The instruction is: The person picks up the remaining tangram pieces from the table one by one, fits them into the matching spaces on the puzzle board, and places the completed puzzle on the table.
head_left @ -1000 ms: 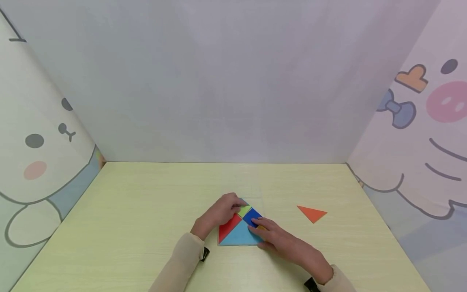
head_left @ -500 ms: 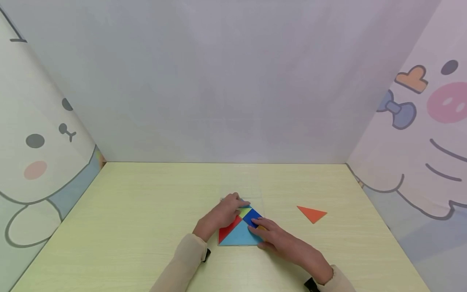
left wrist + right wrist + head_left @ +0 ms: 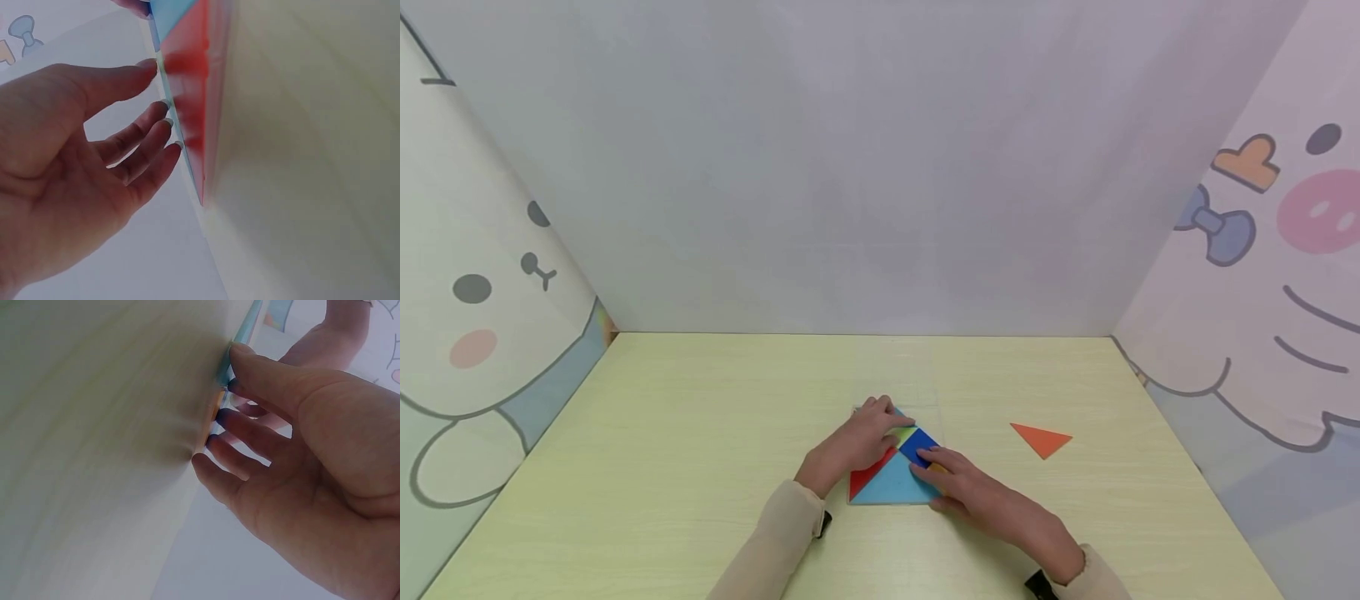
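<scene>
Flat tangram pieces lie together in a shallow square tray (image 3: 850,500) on the table. A red triangle (image 3: 865,479), a large light blue triangle (image 3: 891,485), a dark blue square (image 3: 914,445) and a small lime-green triangle (image 3: 904,434) show between the hands. My left hand (image 3: 859,437) covers the tray's upper left and touches pieces with its fingertips; in the left wrist view its thumb and fingers (image 3: 140,147) are spread on the surface. My right hand (image 3: 973,492) rests on the tray's right side, partly hiding a yellow piece (image 3: 937,468). Neither hand pinches a piece.
A loose orange triangle (image 3: 1042,441) lies on the pale wooden table (image 3: 685,433), right of the tray. A plain pale backdrop (image 3: 865,167) stands behind the table, with cartoon-printed panels (image 3: 1285,275) at both sides.
My left hand has shifted slightly right, and its fingers have gone from curled at the lime-green triangle to stretched over the upper pieces. My right hand and the orange triangle have stayed put.
</scene>
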{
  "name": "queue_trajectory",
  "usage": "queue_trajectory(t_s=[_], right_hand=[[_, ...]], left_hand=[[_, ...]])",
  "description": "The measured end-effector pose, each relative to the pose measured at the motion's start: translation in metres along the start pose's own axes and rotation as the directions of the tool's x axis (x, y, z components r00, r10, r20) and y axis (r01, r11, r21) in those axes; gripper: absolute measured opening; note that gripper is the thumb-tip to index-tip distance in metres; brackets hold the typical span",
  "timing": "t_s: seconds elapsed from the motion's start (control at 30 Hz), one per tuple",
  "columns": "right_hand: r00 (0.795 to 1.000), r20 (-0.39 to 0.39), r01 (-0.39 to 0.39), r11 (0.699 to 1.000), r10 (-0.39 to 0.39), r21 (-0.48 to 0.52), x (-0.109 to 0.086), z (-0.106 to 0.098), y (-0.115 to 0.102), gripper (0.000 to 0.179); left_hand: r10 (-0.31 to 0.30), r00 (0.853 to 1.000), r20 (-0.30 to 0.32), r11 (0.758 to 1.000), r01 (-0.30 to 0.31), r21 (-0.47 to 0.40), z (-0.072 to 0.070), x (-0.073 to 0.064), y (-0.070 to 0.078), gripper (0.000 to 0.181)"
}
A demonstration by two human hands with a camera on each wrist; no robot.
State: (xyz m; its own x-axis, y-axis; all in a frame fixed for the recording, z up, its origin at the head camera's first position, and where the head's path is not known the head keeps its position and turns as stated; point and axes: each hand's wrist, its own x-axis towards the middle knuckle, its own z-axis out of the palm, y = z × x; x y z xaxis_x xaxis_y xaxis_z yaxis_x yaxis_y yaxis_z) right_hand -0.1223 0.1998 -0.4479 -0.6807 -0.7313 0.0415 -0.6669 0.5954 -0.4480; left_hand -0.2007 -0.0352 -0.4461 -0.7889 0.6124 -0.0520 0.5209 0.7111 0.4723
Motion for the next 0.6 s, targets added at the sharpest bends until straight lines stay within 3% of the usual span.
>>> queue_trajectory(t_s=[0.33, 0.6], right_hand=[[0.999, 0.023, -0.032, 0.999, 0.032, 0.012, 0.001, -0.001, 0.000, 0.053], [1.000, 0.020, -0.018, 1.000, 0.017, 0.020, 0.001, -0.001, 0.000, 0.052]], left_hand=[[0.059, 0.997, -0.040, 0.996, -0.056, 0.071, -0.002, -0.016, -0.003, 0.042], [0.100, 0.993, -0.062, 0.994, -0.096, 0.060, -0.001, -0.027, -0.001, 0.029]])
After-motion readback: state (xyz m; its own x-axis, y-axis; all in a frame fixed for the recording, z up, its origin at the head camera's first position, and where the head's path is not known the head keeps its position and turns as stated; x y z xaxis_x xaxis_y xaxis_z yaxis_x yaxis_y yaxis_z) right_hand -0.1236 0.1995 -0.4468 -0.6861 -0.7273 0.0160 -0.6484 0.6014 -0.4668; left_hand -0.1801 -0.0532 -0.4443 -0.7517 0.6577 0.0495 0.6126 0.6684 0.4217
